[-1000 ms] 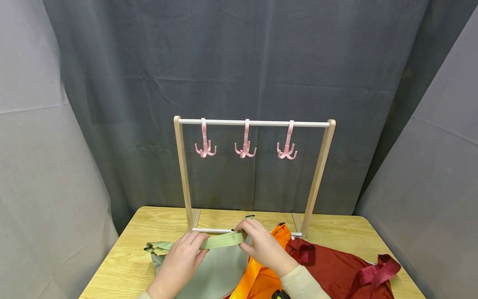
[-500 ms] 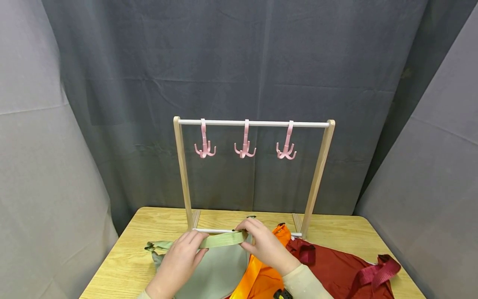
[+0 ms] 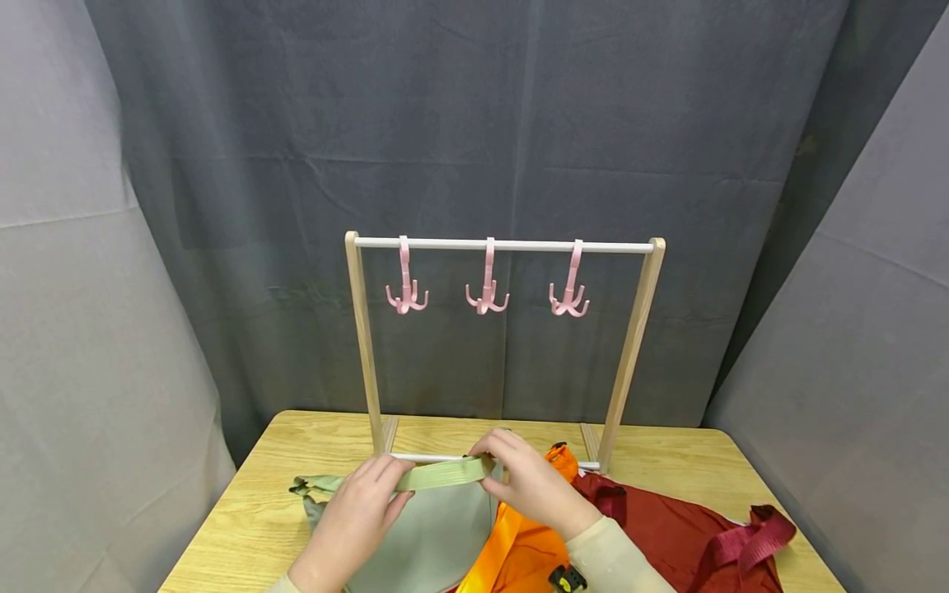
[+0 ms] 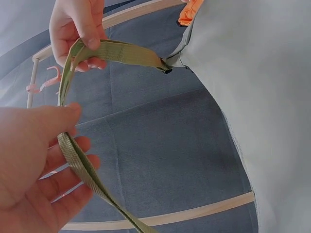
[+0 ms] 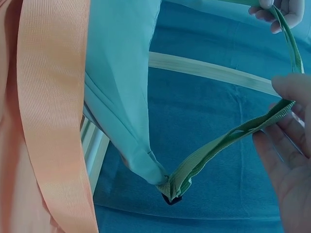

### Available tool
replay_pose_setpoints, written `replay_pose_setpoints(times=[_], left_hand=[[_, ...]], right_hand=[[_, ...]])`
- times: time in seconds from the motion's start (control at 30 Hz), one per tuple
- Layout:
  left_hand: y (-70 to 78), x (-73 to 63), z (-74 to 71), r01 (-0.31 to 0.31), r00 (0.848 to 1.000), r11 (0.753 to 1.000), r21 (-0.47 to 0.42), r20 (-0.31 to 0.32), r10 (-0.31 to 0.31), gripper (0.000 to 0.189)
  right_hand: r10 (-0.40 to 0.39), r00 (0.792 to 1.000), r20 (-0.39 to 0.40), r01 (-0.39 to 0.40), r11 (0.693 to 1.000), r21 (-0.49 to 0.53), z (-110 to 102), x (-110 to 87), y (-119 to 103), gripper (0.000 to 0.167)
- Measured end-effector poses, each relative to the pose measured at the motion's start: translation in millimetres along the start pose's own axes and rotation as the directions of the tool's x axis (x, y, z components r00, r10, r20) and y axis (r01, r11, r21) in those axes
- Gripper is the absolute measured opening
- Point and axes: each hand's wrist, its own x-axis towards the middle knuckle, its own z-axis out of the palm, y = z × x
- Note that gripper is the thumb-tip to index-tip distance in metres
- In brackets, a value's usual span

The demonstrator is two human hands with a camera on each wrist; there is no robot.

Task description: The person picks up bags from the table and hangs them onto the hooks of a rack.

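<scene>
A light green webbing strap (image 3: 446,474) is stretched between both hands. It belongs to a grey-green fabric bag (image 3: 426,539), which hangs below it near the table's front. My left hand (image 3: 356,520) pinches the strap between thumb and fingers; in the left wrist view the strap (image 4: 90,172) runs on down past the fingers. My right hand (image 3: 530,487) pinches the strap further right. In the right wrist view the strap (image 5: 214,153) goes from those fingers to the bag's corner, where there is a small dark fitting (image 5: 171,199).
Behind the hands stands a wooden rack with a white top bar (image 3: 445,243). Pink multi-prong hooks hang from it: left (image 3: 405,292), middle (image 3: 487,292) and right (image 3: 570,295). An orange bag (image 3: 530,560) and a dark red bag (image 3: 667,531) lie on the table (image 3: 215,539) at the right.
The right hand and forearm have shifted very slightly to the right, and the strap with them. More of the black buckle on the orange bag shows. Both hands keep their pinch.
</scene>
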Motion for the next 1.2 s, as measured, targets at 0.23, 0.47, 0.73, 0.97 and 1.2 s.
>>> replay_pose_setpoints(times=[0.23,0.47,0.73,0.97,1.2], left_hand=[[0.9,2.2,-3.4,0.001,1.000,1.000,0.008,0.007,-0.002,0.042],[1.9,4.4,-5.2,0.000,1.000,1.000,0.003,-0.004,0.000,0.042],[1.7,7.5,-7.1,0.007,1.000,1.000,0.009,-0.020,-0.007,0.042],[0.8,11.1,-9.9,0.007,0.999,1.000,-0.003,-0.036,-0.007,0.041],[0.0,13.3,-13.1,0.003,1.000,1.000,0.010,-0.030,-0.002,0.040]], right_hand=[[-0.008,1.000,-0.002,0.008,1.000,0.011,-3,0.9,1,0.035],[-0.035,0.999,-0.017,0.035,0.998,0.050,-7,3.7,1,0.036],[-0.011,1.000,-0.004,0.011,0.999,0.041,-15,8.5,-2,0.036],[-0.003,1.000,0.000,0.003,1.000,0.027,-19,10.7,-4,0.035],[-0.025,1.000,-0.008,0.025,1.000,-0.002,-25,12.0,-6,0.034]])
